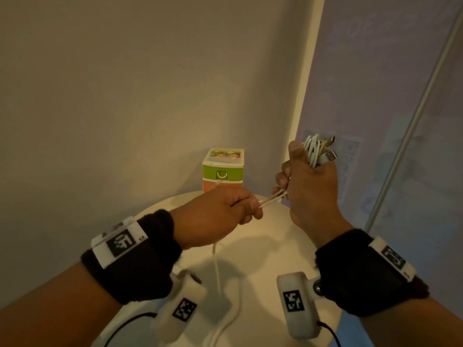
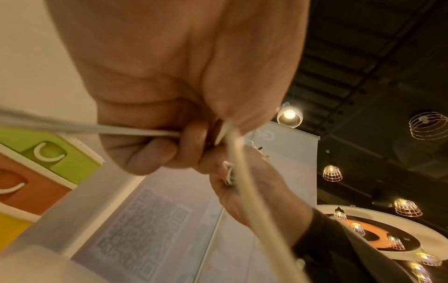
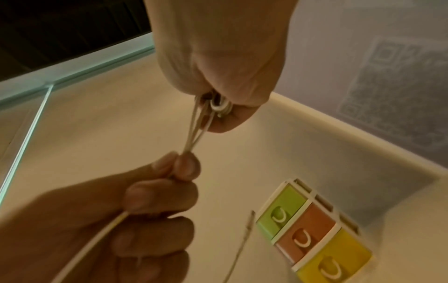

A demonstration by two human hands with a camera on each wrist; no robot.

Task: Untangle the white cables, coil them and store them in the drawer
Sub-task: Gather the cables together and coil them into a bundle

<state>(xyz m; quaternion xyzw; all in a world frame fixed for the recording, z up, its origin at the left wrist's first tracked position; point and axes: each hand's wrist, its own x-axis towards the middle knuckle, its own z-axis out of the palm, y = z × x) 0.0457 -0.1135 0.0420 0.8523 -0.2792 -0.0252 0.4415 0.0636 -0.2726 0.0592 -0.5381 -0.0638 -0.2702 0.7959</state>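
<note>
Looking down past our two wrists, we see our left hand (image 1: 220, 209) curled in a loose fist, its thumb and forefinger pinching a stretch of white cable (image 1: 271, 197). From under those fingers the cable's slack hangs down to the round white table (image 1: 263, 246). Rightward, the taut strands run straight from the left fingertips into the fingers of our right hand (image 1: 308, 186). That hand is raised and clenched around a coiled bundle of white cable (image 1: 314, 150), whose loops and USB plugs stick out above the knuckles. Beyond and between the two hands stands a small drawer unit (image 1: 223, 171) on the table, with green, orange and yellow drawers, all closed, well apart from the fingers.
</note>
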